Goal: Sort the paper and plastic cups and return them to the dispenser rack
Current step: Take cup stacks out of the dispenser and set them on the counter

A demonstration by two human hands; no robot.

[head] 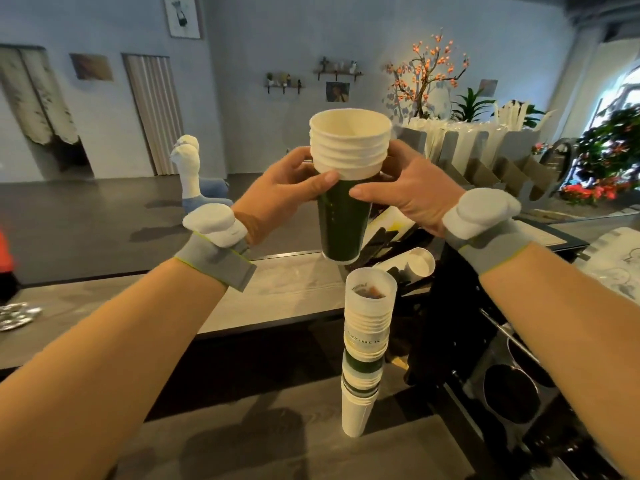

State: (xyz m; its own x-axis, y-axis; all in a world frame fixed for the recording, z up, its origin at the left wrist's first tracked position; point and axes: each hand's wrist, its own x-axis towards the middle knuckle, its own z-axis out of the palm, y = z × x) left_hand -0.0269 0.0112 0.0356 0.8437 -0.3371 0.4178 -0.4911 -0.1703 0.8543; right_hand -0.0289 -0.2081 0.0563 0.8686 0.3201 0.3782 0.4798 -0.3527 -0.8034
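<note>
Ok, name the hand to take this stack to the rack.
Probably right: right hand grips the held stack, and the dispenser rack sits on that side; left hand would cross over.

Daylit interior, moderately and evenly bright. Daylight is admitted through a window (623, 95) at the right edge, where highlights are overexposed. Soft, diffuse shadows are cast on the wooden surface (277, 427) beside the standing cup stack (363, 368) and beneath the forearms. The held cup stack (346, 157) is rendered sharply. The flowering plant (609, 157) at the right is smeared by blur. Straight lines are bowed toward the borders by wide-angle distortion.
</note>
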